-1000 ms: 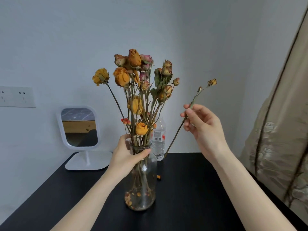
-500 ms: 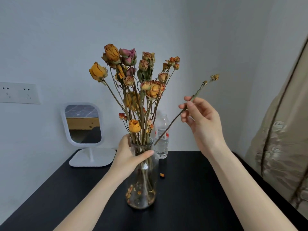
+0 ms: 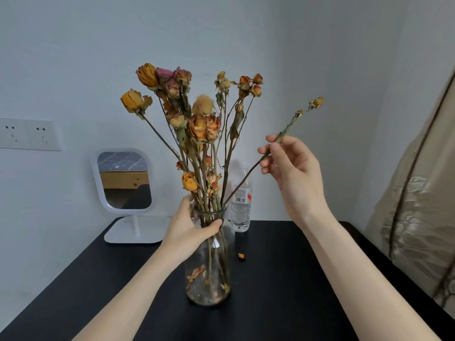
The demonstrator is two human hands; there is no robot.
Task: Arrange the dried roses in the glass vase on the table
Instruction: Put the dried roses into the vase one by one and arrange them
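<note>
Glass vase (image 3: pixel 209 274), clear and narrow-necked, is stood upright at lower centre of the frame on a matt black table (image 3: pixel 283 286). Loose orange petals (image 3: pixel 195 274) are noted in its base. A bunch of dried roses (image 3: pixel 202 126), orange, yellow and dull pink, is set in it, the stems fanned toward upper centre.

Left hand (image 3: pixel 189 230): wrapped round the vase neck just under the rim. The thumb is laid across the front of the glass; the fingers are curled round the far left side, partly hidden.

Right hand (image 3: pixel 293 168): raised at centre right. A single dried rose stem (image 3: pixel 246 175), thin, with small shrivelled buds at its tip, is pinched between thumb and forefinger. The remaining fingers (image 3: pixel 267 168) are loosely curled beneath. The grip is placed on the upper part of the stem. The buds are carried above the fingers toward upper right. The long bare part is slanted down and left to the right edge of the vase mouth, where it is lost among the other stems.

A clear plastic water bottle (image 3: pixel 240 200) is stood just behind the vase, to its right. A white-framed standing mirror (image 3: pixel 124 180) is seen at left, and a white wall socket (image 3: pixel 29 134) at far left. A small orange petal scrap (image 3: pixel 241 256) is noted on the table beside the vase. Beige patterned fabric (image 3: pixel 418 205) is hung at the right edge.
</note>
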